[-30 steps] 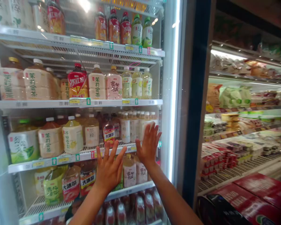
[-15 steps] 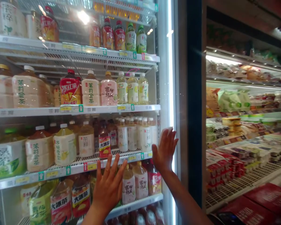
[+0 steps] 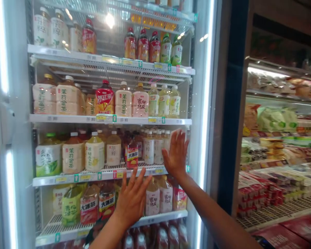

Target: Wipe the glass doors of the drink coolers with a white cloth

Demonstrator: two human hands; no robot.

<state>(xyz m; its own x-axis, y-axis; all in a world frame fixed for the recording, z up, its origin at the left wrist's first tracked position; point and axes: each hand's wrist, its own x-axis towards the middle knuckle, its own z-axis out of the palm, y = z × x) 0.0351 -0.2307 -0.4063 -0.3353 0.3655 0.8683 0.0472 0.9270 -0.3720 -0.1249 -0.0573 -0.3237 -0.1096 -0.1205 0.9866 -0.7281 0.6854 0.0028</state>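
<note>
My left hand (image 3: 133, 199) is raised with its fingers spread, palm toward the glass door of a drinks cooler, and nothing shows in it. Higher and to the right, my right hand (image 3: 176, 152) lies flat toward the same glass, thumb apart. A pale edge of what looks like a white cloth (image 3: 174, 132) shows past its fingertips; most of it is hidden behind the hand. Beyond the glass, a tea bottle with a red and yellow label (image 3: 132, 154) stands above my left fingertips. Pink-labelled bottles (image 3: 152, 199) stand lower, between my hands.
Shelves (image 3: 111, 119) of upright bottled drinks fill the cooler. Bright light strips (image 3: 206, 103) run down both sides, and a pale door frame (image 3: 7, 128) stands at the left. On the right, an open chilled display holds red and white packs (image 3: 261, 193).
My view has shifted left, so more of the cooler's left side shows. My right hand has moved left across the glass, off the light strip. My left hand stays spread, slightly lower on the shelves.
</note>
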